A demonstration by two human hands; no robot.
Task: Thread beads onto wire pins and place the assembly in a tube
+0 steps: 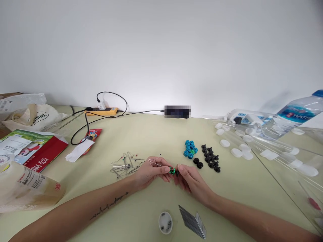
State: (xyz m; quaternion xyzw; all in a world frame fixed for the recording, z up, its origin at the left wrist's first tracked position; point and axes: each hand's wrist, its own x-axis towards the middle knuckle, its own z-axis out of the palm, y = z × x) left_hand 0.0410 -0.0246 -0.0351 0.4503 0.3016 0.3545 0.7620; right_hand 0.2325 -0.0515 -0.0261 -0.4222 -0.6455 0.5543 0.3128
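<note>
My left hand (pixel 151 172) pinches a thin wire pin together with a small green part (pixel 172 170) at its fingertips. My right hand (pixel 189 179) meets it from the right, fingers closed on the same green part and a dark piece beside it. Both hands hover just over the pale green table (pixel 141 137). A loose heap of wire pins (pixel 124 164) lies just left of my left hand. Beyond my right hand sit a cluster of blue parts (pixel 190 149) and a scatter of black parts (pixel 210 158).
A small white dish (pixel 165 222) and a row of metal hex keys (pixel 193 221) lie near the front edge. White caps (pixel 237 148), clear tubes and a water bottle (pixel 295 116) fill the right side. Bags, a red packet (pixel 40 153) and a yellow power strip (pixel 102 110) sit left and back.
</note>
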